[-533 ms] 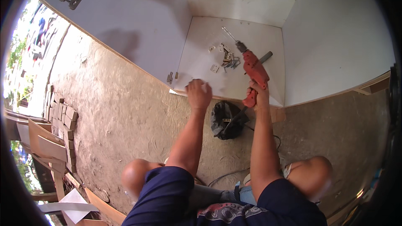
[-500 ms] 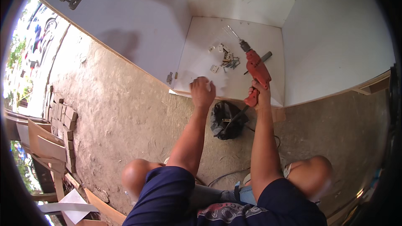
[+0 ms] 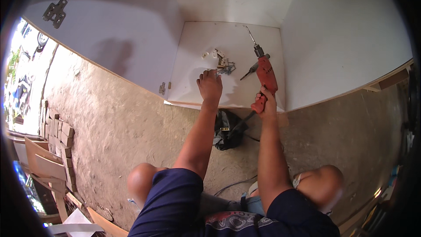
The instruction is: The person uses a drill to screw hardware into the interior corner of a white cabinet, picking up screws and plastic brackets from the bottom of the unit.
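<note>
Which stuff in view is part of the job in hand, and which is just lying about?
Likely part of the job:
red drill, in the right hand
small hardware pile, by the left hand
slim dark tool, partly behind the drill
cabinet
metal hinge plate
black bag, probably

Likely just lying about:
bricks
wood offcuts
white sheet

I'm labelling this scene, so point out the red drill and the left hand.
Red drill (image 3: 267, 74): head view, middle of its red body.
Left hand (image 3: 210, 88): head view, back of the hand.
</note>
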Demonstrator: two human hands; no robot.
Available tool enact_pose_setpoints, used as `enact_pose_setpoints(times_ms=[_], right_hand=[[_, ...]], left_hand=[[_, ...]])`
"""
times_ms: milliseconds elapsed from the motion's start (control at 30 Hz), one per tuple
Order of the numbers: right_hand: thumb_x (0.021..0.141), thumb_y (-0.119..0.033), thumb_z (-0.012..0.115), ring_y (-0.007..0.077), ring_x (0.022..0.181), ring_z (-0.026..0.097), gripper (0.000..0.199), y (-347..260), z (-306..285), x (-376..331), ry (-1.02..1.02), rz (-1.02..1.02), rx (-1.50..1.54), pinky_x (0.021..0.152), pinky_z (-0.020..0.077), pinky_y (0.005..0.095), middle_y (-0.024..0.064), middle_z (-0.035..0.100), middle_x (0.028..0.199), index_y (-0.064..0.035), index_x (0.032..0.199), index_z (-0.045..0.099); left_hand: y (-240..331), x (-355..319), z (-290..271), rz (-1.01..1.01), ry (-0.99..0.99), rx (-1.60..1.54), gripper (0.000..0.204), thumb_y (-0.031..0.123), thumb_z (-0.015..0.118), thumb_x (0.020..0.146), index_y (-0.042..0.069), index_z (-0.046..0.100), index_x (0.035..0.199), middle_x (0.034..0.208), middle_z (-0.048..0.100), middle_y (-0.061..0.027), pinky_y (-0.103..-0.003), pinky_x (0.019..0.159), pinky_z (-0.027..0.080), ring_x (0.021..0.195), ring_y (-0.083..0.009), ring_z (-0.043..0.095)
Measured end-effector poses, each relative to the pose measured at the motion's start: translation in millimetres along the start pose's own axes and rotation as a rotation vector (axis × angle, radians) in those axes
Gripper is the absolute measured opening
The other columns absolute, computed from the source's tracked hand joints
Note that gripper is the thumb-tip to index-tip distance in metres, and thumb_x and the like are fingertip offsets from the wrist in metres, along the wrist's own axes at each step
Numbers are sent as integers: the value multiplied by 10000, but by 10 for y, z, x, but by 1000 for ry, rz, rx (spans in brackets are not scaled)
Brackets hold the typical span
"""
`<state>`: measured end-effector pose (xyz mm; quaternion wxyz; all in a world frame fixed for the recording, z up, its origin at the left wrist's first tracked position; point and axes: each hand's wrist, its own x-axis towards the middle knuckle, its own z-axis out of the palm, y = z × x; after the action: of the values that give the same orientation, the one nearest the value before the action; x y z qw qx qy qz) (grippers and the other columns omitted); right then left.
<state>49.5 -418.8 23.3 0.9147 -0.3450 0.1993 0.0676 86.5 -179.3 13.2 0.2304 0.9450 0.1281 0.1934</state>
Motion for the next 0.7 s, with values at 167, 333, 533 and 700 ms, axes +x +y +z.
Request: enact_pose_setpoints(times_ms=[167,333,533,700], right_hand=[[948,-179,809,112,719,634,270,-30,79,-117,1,73,-14,591,549,271,-14,603,847,-131,1152,640],[948,-188,811,113,702,631,273,2,-3,2,5,8,-18,586,549,274,-15,602,829,-131,1148,634],[950,-179,814,108,723,633,286,3,30,-30,11,40,-20,592,549,266,-7,603,855,-121,1158,626],[949,-177,817,108,725,630,292,-14,65,-75,28,11,-23,595,547,263,-2,602,865,-105,1157,624]], left_hand=[[-74,34,38,126,6,17,236,206,773,924,175,763,1158,1142,686,-60,-490,983,478,1117,-309,634],[-22,101,81,232,76,16,159,180,776,908,189,796,1065,1074,690,-47,-481,956,477,1071,-295,639],[6,149,26,258,14,25,88,198,779,894,170,780,978,1044,696,-24,-478,943,461,1065,-291,634],[8,86,-19,192,5,-125,160,95,727,842,123,714,999,1032,711,-48,-469,940,469,1035,-310,653]])
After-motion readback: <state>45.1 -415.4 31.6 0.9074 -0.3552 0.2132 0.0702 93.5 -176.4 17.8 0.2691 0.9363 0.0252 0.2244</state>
